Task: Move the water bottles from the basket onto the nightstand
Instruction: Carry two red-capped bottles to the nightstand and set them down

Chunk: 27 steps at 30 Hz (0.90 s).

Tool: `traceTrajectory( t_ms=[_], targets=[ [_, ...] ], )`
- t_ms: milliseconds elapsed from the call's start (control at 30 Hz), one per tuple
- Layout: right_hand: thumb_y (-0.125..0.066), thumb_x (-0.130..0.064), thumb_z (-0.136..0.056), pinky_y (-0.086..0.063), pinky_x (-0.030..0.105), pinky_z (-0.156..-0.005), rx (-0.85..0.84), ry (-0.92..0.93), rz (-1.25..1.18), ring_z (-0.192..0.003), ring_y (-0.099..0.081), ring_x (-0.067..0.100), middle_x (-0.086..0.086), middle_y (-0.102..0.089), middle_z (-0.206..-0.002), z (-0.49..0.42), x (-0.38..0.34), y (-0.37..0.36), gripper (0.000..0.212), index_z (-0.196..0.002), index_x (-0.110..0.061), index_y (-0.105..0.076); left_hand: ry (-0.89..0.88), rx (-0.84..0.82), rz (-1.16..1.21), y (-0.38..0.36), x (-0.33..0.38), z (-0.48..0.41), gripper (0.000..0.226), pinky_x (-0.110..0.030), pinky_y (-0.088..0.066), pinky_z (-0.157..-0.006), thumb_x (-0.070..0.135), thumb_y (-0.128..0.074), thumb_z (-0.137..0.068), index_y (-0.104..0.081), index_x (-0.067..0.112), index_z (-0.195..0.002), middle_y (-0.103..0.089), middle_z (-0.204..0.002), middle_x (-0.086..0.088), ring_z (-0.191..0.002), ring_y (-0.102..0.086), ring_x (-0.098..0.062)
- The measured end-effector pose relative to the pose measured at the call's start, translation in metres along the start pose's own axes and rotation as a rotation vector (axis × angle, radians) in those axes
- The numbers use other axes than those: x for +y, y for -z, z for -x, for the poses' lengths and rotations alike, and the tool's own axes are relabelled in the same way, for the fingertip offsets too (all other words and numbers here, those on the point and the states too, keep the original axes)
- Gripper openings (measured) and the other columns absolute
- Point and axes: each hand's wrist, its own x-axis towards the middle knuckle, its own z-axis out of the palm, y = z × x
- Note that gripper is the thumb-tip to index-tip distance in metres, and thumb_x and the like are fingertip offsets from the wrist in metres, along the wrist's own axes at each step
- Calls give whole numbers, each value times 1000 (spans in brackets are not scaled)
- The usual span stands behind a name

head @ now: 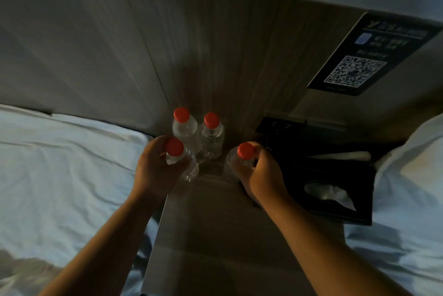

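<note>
Red caps up, long axes vertical: the left hand [153,166] grips the left water bottle [189,168], the right hand [262,175] grips the right water bottle [236,161], both low over the nightstand [211,223], just in front of two standing bottles [185,129] [212,137].

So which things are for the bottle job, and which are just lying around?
Job: clear plastic red-capped bottle in left hand, second bottle in right hand, two back bottles, grey wooden nightstand.
Just there: black tissue box, dark QR-code sign, white bedding.

bottle caps [181,114] red | tissue box [335,190] black | bedsheet [60,163] white | nightstand [215,235] grey woodgrain
</note>
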Motion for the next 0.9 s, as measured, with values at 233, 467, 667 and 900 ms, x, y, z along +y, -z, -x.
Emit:
traceTrajectory(
  t_ms=[233,467,667,900],
  targets=[
    [-76,-16,-78,-37,0,-60,-27,-43,-16,-74,-48,-7,-17,-51,-92,-6,5,-11,46,-118,-24,-54,-2,-84,-34,-17,-6,-5,59,-13,-41,-61,14,-83,-64,-52,40,-107,-64,-87,21,-80,-57,20],
    [-77,-30,-75,-47,26,-81,56,-48,-24,-95,-60,13,-4,-63,-101,-28,3,-19,46,-114,-24,-54,-14,-75,-20,-16,-11,-13,74,5,-39,-58,8,-82,-65,-45,44,-119,-62,-86,27,-79,-56,25],
    [-78,-31,-71,-48,40,-97,109,-82,30,-117,-53,25,6,-52,-127,-50,2,-30,63,-125,-23,-47,-33,-104,-35,-19,-28,-26,88,-25,-53,-79,22,-84,-60,-41,19,-138,-69,-106,5,-96,-66,-9],
    [-79,-30,-72,-51,42,-91,189,-105,69,-107,-55,26,7,-49,-122,-55,0,-37,64,-123,-16,-42,-64,-99,4,-20,-29,-28,89,-25,-54,-80,19,-84,-61,-42,28,-138,-69,-106,6,-93,-66,-5]
  ],
)
